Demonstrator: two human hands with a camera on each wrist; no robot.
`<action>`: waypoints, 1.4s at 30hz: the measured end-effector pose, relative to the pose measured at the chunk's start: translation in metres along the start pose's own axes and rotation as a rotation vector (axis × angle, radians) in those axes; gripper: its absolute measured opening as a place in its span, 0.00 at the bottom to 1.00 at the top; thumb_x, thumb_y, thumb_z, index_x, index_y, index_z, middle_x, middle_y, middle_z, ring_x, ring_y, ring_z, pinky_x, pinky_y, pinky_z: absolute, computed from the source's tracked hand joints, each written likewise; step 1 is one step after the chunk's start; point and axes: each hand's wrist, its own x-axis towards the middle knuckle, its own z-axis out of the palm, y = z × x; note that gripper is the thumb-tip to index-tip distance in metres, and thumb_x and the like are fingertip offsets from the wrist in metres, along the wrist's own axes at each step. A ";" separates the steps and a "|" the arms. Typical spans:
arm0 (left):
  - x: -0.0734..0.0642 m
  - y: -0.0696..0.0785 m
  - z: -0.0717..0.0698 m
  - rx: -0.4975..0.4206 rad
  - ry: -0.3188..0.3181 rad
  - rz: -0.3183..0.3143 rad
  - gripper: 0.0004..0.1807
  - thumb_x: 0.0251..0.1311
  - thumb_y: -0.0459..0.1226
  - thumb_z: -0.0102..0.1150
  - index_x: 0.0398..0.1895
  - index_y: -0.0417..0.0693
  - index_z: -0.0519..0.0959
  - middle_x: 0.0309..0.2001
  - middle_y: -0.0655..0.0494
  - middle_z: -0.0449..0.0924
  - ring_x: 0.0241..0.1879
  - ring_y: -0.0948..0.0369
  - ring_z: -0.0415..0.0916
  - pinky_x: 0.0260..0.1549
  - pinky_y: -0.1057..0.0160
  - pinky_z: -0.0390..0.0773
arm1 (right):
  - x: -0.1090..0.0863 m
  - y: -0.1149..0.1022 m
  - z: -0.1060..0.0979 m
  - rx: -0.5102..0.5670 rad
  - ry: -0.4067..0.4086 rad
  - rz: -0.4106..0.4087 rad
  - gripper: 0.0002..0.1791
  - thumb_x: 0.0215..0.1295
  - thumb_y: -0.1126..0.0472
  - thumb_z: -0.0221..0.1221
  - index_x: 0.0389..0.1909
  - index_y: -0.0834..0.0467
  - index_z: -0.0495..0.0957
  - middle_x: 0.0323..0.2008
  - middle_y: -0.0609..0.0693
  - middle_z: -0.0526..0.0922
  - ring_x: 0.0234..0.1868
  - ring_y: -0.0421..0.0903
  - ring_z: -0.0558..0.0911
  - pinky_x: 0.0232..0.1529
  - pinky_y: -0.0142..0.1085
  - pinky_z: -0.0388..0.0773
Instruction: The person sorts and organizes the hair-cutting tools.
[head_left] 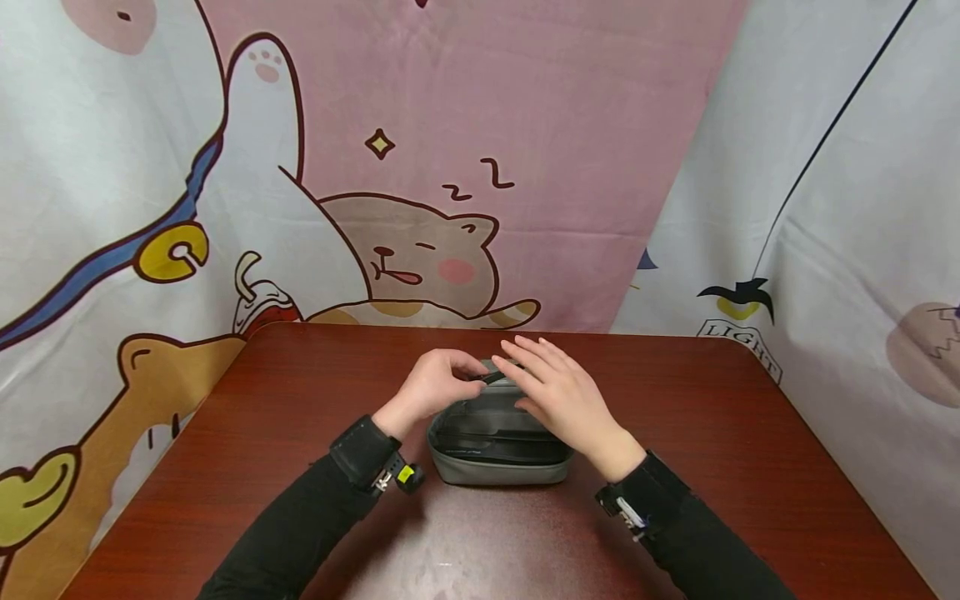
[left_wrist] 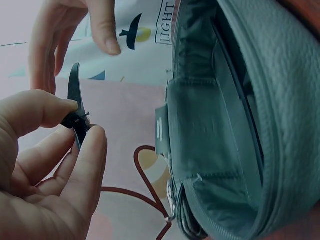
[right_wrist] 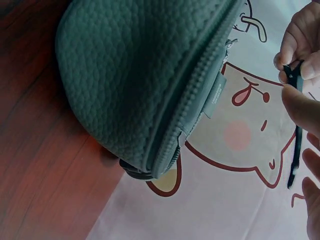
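Note:
My left hand [head_left: 431,387] pinches a slim black hair clip [left_wrist: 75,92] between thumb and fingers, just above the far side of a grey-green zip bag [head_left: 498,473]. In the right wrist view the hair clip [right_wrist: 298,135] shows its full length, with a forked end at the left fingertips. My right hand [head_left: 558,396] hovers over the right side of the bag, fingers extended near the clip; whether it touches the clip is unclear. The bag's top is unzipped, and the left wrist view looks into its lining [left_wrist: 205,125], where a dark strip runs along one side.
The bag stands on a reddish-brown wooden table [head_left: 300,433]. Behind the table's far edge hangs a cartoon-printed cloth [head_left: 585,167]. A small fabric tag [right_wrist: 215,97] sticks out by the zip, and a dark cord loop [left_wrist: 187,215] hangs at one end of the bag.

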 end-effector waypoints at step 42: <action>-0.015 0.001 0.010 0.114 -0.055 0.193 0.37 0.57 0.44 0.71 0.69 0.41 0.70 0.64 0.46 0.72 0.60 0.47 0.73 0.54 0.48 0.75 | -0.010 -0.004 0.010 0.084 0.061 0.056 0.19 0.49 0.75 0.72 0.43 0.57 0.87 0.38 0.48 0.86 0.40 0.46 0.82 0.39 0.38 0.80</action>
